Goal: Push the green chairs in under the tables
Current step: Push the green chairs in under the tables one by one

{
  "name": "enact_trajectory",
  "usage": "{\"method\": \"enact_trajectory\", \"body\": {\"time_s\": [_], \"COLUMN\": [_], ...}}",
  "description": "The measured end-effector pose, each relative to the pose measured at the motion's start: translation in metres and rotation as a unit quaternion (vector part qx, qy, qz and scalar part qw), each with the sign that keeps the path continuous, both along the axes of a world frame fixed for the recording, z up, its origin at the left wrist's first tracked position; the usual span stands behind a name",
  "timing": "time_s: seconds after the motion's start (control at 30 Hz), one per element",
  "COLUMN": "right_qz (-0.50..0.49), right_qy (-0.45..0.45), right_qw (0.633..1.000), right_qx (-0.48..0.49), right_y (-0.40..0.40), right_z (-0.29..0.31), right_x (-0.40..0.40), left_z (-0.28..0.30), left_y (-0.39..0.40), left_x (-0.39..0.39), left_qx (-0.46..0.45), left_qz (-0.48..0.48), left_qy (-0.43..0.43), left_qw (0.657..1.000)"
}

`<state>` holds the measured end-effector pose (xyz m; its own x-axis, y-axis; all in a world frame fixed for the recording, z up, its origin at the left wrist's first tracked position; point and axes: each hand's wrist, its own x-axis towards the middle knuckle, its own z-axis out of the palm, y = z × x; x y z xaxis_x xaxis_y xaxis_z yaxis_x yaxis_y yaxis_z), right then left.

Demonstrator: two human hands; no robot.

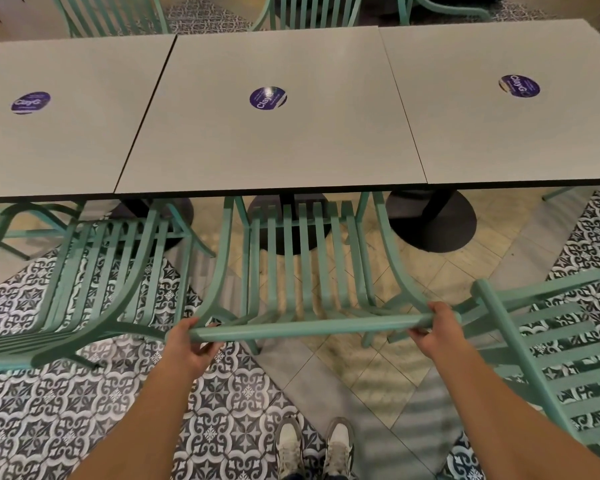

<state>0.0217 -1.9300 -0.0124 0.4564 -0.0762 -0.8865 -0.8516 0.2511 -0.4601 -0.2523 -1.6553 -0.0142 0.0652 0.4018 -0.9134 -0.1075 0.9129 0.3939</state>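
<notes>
Both sneakers (316, 445) planted on patterned tile, and we've got the left hand (191, 344) and right hand (437, 327) wrapped around the top rail of the middle green chair (305, 268), its seat front tucked under the centre table (274, 150). Another chair (551, 348) sits angled at right.

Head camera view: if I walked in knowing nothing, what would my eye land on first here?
Probably the two hands, left hand and right hand, gripping the top rail of a green chair in the lower middle, its seat partly under the grey table. Next, the round purple sticker at that table's centre. Then the patterned floor tiles at lower left, and another green chair turned askew at the right.
</notes>
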Motion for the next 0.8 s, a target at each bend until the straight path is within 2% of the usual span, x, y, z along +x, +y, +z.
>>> {"method": "enact_trajectory", "body": {"time_s": [0.17, 0.4, 0.53, 0.7, 0.8], "right_qz": [0.014, 0.03, -0.011, -0.139, -0.188], "right_qy": [-0.025, -0.105, -0.118, -0.098, -0.109], "right_qw": [1.0, 0.99, 0.989, 0.983, 0.974], "right_qx": [-0.003, 0.087, 0.083, 0.067, 0.068], "right_y": [-0.003, -0.038, -0.093, -0.174, -0.209], "right_z": [0.005, 0.009, -0.001, -0.011, -0.009], "right_x": [-0.003, -0.041, -0.08, -0.134, -0.16], "left_z": [-0.002, -0.012, -0.019, -0.019, -0.012], "left_y": [-0.005, -0.039, -0.076, -0.137, -0.177], "left_x": [-0.001, 0.012, 0.045, 0.096, 0.114], "left_qx": [0.019, -0.004, -0.036, -0.041, -0.04], "left_qz": [-0.038, -0.261, -0.429, -0.539, -0.615], "left_qy": [0.003, -0.042, -0.093, -0.115, -0.107], "left_qw": [0.999, 0.965, 0.898, 0.833, 0.78]}}
